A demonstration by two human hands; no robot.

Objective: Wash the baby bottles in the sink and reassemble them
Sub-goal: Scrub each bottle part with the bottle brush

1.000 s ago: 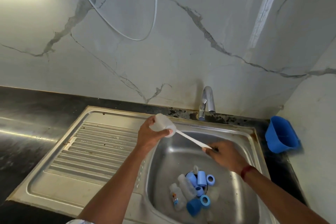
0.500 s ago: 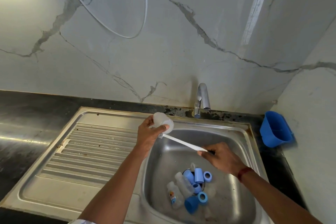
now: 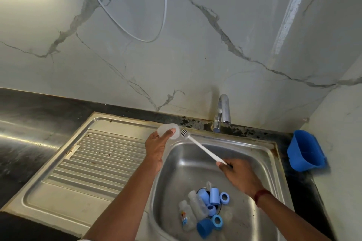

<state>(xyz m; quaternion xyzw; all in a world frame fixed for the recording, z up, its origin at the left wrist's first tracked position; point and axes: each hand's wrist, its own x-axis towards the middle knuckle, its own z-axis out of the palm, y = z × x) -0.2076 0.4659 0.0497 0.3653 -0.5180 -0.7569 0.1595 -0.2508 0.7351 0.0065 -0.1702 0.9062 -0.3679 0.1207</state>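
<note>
Steel sink (image 3: 254, 154) is seen from above, with its ribbed drainboard (image 3: 94, 162) at nine o'clock of the basin and a chrome tap (image 3: 222, 113) at twelve o'clock. At ten o'clock, over the basin's rim, a translucent baby bottle (image 3: 168, 132) is held on its side by the left hand (image 3: 156, 146), whose thumb and fingers are curled round the body; the open mouth is turned toward three o'clock. A white bottle brush (image 3: 201, 147) is pinched at its handle end by the right hand (image 3: 239, 176), fingers closed round it, above the middle of the basin. The handle is slanted up toward ten o'clock, and the bristle head is found just beside the bottle's mouth, outside it; whether the two touch cannot be told. On the basin floor at six o'clock, around the drain, a heap of parts is seen: clear bottles (image 3: 197, 204) laid on their sides, blue caps (image 3: 204, 226) and blue rings (image 3: 224, 197). A red thread (image 3: 261, 195) is worn on the right wrist. A blue tub (image 3: 305, 152) is set on the dark counter (image 3: 29, 123) at three o'clock of the sink, against the wall. A white hose (image 3: 137, 25) is looped on the marble wall at twelve o'clock.
</note>
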